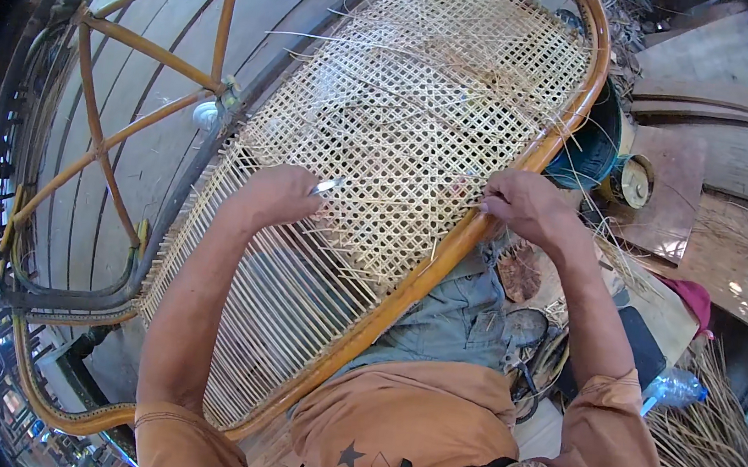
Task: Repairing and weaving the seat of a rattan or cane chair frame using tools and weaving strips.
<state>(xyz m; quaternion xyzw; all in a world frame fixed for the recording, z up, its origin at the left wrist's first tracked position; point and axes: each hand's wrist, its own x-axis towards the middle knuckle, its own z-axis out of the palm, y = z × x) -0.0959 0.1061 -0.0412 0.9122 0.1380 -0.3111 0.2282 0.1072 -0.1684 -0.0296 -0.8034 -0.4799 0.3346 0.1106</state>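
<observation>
One left hand [275, 195] and one right hand [533, 210] make two. There is one slim metal tool [328, 185], one woven cane panel [386, 124] and one curved rattan rim [583, 100]. Further off: one bucket [590, 155], one tin [633, 180], one plastic bottle [677, 388], one reddish cloth [691, 301], one heap of dry strips [708, 442]. White knobs [207, 115] number perhaps two, the farther being blurred.
</observation>
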